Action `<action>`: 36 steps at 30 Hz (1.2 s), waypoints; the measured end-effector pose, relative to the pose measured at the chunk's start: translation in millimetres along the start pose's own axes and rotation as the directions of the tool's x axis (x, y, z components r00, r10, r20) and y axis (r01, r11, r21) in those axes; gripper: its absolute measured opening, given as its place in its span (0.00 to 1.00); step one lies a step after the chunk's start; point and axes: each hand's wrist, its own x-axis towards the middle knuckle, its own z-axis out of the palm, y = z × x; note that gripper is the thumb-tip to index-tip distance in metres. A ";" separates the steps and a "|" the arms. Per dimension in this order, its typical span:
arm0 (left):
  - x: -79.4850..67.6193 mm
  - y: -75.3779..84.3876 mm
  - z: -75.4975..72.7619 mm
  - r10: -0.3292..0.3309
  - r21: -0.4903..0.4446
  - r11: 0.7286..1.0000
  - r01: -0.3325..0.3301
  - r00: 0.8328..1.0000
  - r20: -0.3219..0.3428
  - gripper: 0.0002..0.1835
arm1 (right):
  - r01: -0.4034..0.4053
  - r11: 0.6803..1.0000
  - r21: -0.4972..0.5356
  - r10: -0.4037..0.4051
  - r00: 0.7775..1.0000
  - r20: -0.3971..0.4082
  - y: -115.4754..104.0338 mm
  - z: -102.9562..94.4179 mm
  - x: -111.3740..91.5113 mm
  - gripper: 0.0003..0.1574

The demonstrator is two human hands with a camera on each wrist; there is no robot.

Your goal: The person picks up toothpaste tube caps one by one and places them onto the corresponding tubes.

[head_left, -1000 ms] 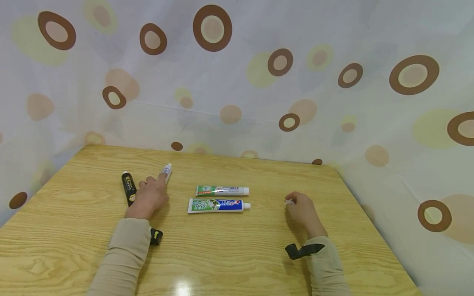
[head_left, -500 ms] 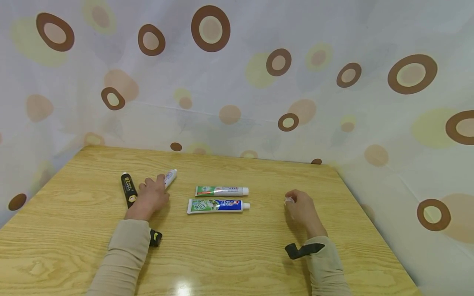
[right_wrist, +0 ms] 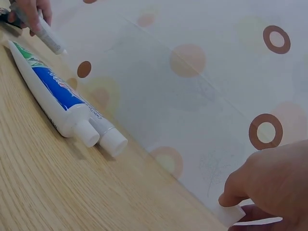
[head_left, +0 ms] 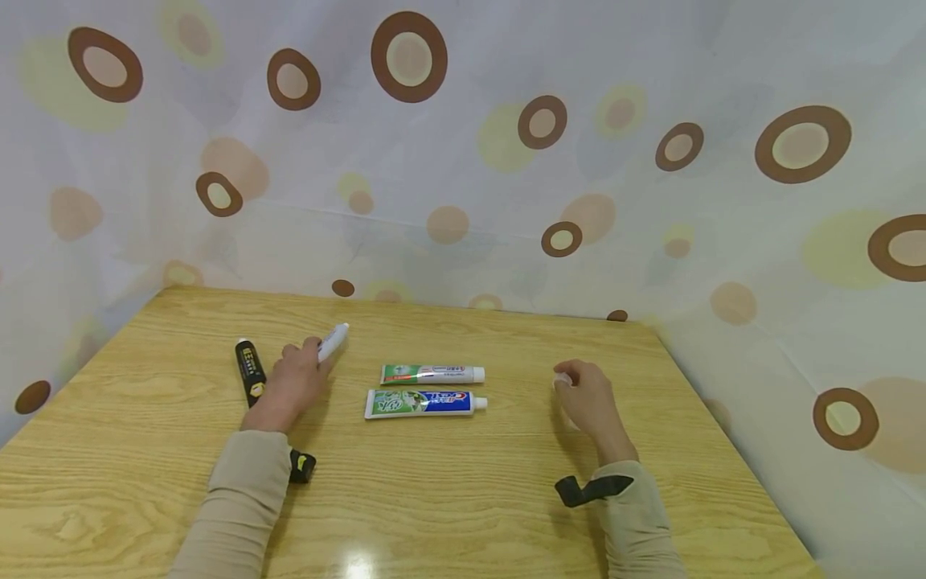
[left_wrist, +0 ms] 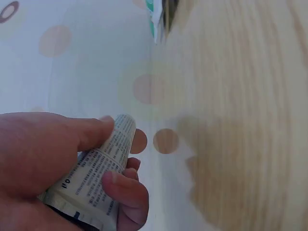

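Observation:
My left hand (head_left: 292,382) grips a white toothpaste tube (head_left: 333,343), its narrow end pointing away. In the left wrist view, thumb and fingers curl around the tube (left_wrist: 98,178), whose side carries dense small print. Over to the right, my right hand (head_left: 593,402) pinches a small white object (right_wrist: 230,214); the fingers hide much of it and its kind is unclear. Between the hands lie two capped toothpaste tubes side by side, a green and silver tube (head_left: 432,374) and a blue and green tube (head_left: 419,404).
A black tube (head_left: 250,368) lies beside my left hand, its lower end behind the wrist. The wooden table (head_left: 434,498) meets a dotted white curtain (head_left: 448,177) at its back and right edges. Black straps with small devices sit on both wrists.
The white tube, earlier low at the left fingers, has swung rightward and now rises in the grip. My right hand has lifted slightly with the white object.

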 end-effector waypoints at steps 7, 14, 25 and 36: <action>2.2 5.0 -9.0 0.033 -0.171 0.985 -0.034 0.999 -0.006 0.26 | 0.012 0.998 0.059 -0.011 1.000 -0.022 -11.1 0.3 -1.2 0.21; 0.3 13.3 -16.4 0.029 -0.317 0.948 -0.032 0.999 -0.012 0.26 | 0.027 0.994 0.106 -0.024 0.999 -0.026 -19.1 0.4 -2.7 0.19; -3.2 26.0 -26.6 0.109 -0.375 0.917 -0.137 0.990 -0.094 0.25 | 0.049 0.986 0.160 -0.048 0.999 -0.012 -25.5 3.3 -3.3 0.19; -7.1 33.3 -31.4 0.159 -0.401 0.894 -0.200 0.978 -0.132 0.24 | 0.042 0.969 0.242 -0.044 0.999 0.003 -34.4 4.2 -4.8 0.21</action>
